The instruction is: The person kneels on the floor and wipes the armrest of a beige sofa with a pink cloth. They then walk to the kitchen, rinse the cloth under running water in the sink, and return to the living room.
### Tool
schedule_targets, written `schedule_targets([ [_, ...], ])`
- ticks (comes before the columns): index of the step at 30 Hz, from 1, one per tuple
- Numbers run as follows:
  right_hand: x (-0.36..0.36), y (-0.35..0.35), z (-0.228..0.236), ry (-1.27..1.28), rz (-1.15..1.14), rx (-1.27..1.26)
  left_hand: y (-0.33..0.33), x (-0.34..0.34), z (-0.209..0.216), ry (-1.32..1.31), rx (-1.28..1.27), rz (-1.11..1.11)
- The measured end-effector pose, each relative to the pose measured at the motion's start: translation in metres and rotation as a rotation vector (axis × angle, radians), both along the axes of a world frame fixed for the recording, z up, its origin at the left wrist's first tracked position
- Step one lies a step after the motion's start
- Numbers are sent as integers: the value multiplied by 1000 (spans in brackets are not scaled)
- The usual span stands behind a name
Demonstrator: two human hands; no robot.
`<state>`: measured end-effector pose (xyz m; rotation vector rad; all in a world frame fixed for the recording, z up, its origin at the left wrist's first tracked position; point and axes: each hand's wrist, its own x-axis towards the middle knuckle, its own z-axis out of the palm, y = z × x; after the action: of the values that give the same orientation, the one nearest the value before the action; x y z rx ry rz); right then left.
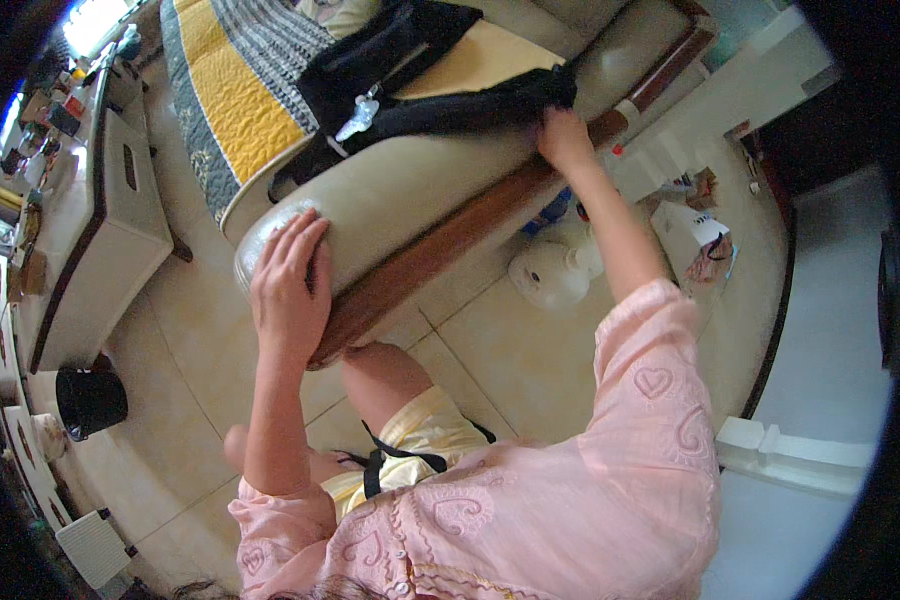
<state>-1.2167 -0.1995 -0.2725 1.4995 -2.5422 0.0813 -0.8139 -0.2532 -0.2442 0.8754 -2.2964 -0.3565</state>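
My left hand [292, 290] lies on the rounded front end of the beige sofa arm [390, 200], fingers stretched out over the padding, holding nothing. My right hand [564, 138] is at the far end of the same arm, closed on the end of a long black cloth piece [470, 108]. Its fingertips are partly hidden by the cloth. This black piece stretches along the inner side of the arm. Beside it on the seat is a bulkier black fabric item [370, 70], with a shiny pale charm [358, 118] hanging near it.
A yellow, grey and patterned quilt [245, 110] covers part of the sofa. Wooden trim [450, 240] runs down the outer side of the arm. At left stand a cluttered white table [110, 230] and a black bin [91, 402]. A white round object [550, 275] sits beyond the arm.
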Motion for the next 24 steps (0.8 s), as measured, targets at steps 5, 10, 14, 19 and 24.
schedule_targets([
  [5,71,27,18,-81,339,-340,-1,2,2,-3,-27,14],
  [10,60,-9,3,-172,512,-330,-3,4,2,-1,-15,18],
  [14,-12,-31,-6,-40,347,-275,-5,2,0,5,-36,9],
  [19,9,-8,9,67,381,-367,-7,2,-4,-3,-31,8],
  [24,51,43,26,-23,512,-462,-7,6,-1,-15,-40,29],
])
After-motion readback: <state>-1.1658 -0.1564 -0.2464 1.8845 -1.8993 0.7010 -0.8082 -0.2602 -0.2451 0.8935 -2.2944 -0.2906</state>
